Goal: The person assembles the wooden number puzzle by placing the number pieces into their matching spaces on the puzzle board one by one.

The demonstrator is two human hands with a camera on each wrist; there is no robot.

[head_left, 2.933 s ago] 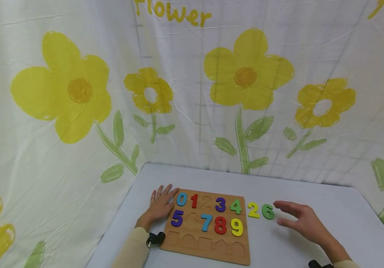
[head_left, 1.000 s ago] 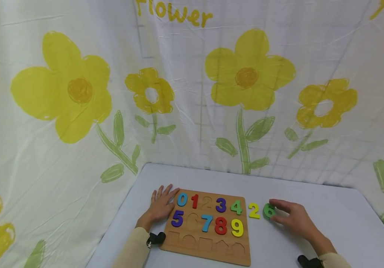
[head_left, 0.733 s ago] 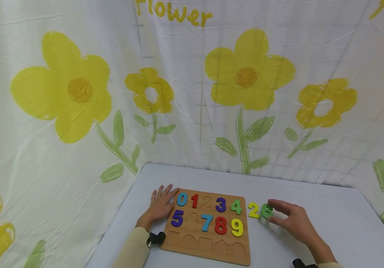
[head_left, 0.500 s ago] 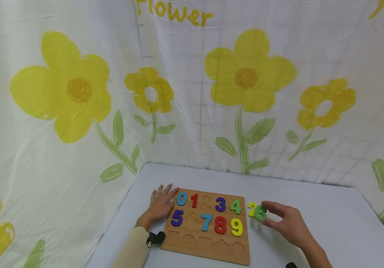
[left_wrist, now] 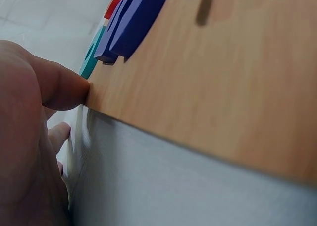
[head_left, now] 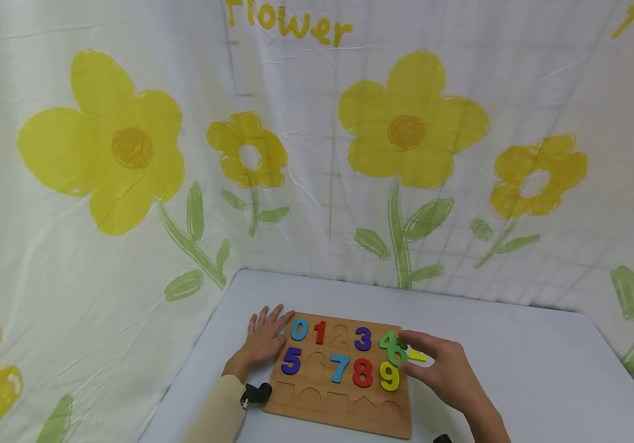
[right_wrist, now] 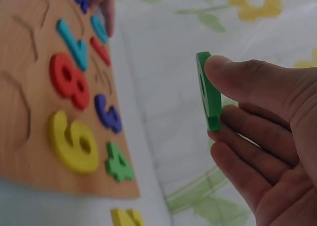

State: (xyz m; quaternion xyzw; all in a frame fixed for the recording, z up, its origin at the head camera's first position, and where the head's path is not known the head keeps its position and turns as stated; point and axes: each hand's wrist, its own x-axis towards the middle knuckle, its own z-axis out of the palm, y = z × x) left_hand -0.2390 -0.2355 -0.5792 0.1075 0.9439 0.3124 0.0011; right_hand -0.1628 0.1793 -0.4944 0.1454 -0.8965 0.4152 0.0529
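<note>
My right hand (head_left: 448,371) pinches a green number 6 (head_left: 397,355) between thumb and fingers, above the right edge of a wooden number puzzle board (head_left: 344,401). In the right wrist view this 6 (right_wrist: 210,89) is seen edge-on, raised off the board. My left hand (head_left: 263,342) rests at the board's left edge with its fingers spread; its thumb (left_wrist: 67,87) touches the board's side in the left wrist view. A yellow number 2 (head_left: 417,355) lies on the table right of the board, partly hidden by the right hand. Recesses for 2 (head_left: 340,335) and 6 (head_left: 317,362) are bare.
Seated in the board are several coloured numbers, among them a blue 7 (head_left: 340,368), a red 8 (head_left: 363,372) and a yellow 9 (head_left: 390,376). Bare shape recesses line its near side. A flower-printed curtain (head_left: 305,246) hangs behind the white table (head_left: 549,369).
My right hand has taken hold of the green 6, lifted it from the table and carried it left past the yellow 2 to over the board's edge. The left hand has stayed put.
</note>
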